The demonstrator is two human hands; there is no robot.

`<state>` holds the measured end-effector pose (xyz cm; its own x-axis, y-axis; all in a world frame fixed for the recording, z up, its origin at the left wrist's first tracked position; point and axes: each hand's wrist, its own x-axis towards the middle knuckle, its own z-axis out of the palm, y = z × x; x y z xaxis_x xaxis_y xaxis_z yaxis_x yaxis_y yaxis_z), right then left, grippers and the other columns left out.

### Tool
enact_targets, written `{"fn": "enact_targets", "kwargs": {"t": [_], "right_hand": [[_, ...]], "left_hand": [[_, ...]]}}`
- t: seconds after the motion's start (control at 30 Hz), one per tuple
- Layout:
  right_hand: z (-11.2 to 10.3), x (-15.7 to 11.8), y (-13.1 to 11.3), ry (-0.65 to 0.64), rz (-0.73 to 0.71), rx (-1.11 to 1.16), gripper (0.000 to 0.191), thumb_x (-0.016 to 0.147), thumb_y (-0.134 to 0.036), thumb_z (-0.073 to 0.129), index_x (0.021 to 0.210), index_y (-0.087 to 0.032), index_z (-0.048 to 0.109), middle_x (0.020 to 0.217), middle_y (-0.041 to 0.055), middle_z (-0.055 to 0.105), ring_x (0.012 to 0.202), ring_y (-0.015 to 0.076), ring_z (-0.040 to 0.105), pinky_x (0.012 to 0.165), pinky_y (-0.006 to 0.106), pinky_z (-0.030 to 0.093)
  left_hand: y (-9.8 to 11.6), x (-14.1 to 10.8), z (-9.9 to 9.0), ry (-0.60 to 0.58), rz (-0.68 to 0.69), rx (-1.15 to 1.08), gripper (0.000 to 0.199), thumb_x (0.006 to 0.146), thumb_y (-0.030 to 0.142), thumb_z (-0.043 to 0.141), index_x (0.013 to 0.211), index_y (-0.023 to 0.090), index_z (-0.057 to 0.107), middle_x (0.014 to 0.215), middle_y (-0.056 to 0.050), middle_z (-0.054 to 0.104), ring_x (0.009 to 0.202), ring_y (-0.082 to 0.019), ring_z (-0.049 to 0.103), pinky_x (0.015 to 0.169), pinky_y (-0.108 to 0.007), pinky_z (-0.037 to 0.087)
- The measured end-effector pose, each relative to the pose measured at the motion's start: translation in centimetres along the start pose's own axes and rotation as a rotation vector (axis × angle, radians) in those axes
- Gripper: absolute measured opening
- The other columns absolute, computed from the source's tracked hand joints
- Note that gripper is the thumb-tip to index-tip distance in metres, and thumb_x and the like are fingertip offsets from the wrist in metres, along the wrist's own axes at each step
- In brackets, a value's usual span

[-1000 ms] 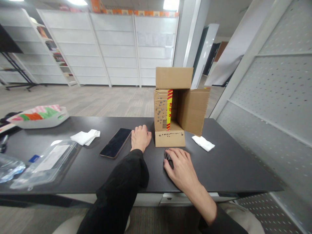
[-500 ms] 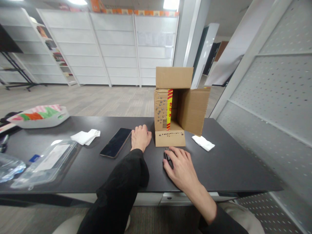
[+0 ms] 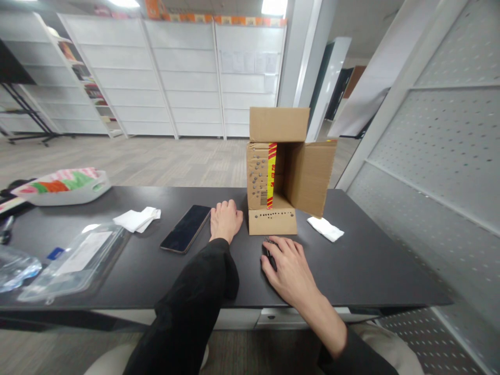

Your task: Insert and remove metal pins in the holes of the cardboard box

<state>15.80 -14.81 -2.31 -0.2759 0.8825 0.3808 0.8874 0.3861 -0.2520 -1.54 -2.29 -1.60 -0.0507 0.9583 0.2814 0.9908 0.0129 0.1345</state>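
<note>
My left hand [image 3: 226, 221] rests on the dark tabletop with its fingers curled under and close together, and nothing shows in it. It lies between a black smartphone [image 3: 185, 229] and an opened cardboard box [image 3: 258, 174]. In front of the box, my right hand [image 3: 291, 268] bends over a small black object with thin pale prongs [image 3: 269, 250]. The thumb lies along its left side and the fingers cover its right part, so its full shape is hidden. The box's front faces me, with one flap up, one out to the right and one down on the table.
A folded white tissue [image 3: 326, 229] lies right of the box, and more tissues [image 3: 136, 220] lie left of the phone. Farther left are a clear plastic case [image 3: 84, 260], a clear plastic bottle [image 3: 17, 268] and a white basket [image 3: 84, 191]. A perforated panel [image 3: 449, 172] stands at right.
My right hand and the pronged object under it have shifted very slightly to the left. My left hand, the box and the phone stay where they were.
</note>
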Motion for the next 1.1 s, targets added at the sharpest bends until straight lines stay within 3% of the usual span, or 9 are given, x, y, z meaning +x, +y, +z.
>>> {"fn": "enact_targets", "kwargs": {"t": [0.67,1.1], "right_hand": [[-0.06,0.13,0.0,0.004,0.009,-0.014,0.039,0.084,-0.016,0.049,0.12,-0.018,0.064,0.129,0.0112,0.06,0.118,0.0276,0.05,0.101,0.044,0.036],[-0.2,0.3,-0.12,-0.033,0.011,-0.057,0.038,0.088,-0.018,0.049,0.122,-0.018,0.064,0.133,0.0118,0.058,0.121,0.0287,0.047,0.103,0.047,0.035]], "left_hand": [[-0.14,0.04,0.27,0.02,0.013,-0.008,0.019,0.089,0.026,0.043,0.097,0.018,0.059,0.106,-0.013,0.066,0.105,-0.029,0.057,0.088,-0.042,0.041],[-0.08,0.07,0.22,0.004,0.0,0.003,0.02,0.09,0.026,0.042,0.098,0.019,0.059,0.109,-0.012,0.066,0.107,-0.028,0.056,0.09,-0.041,0.041]]}}
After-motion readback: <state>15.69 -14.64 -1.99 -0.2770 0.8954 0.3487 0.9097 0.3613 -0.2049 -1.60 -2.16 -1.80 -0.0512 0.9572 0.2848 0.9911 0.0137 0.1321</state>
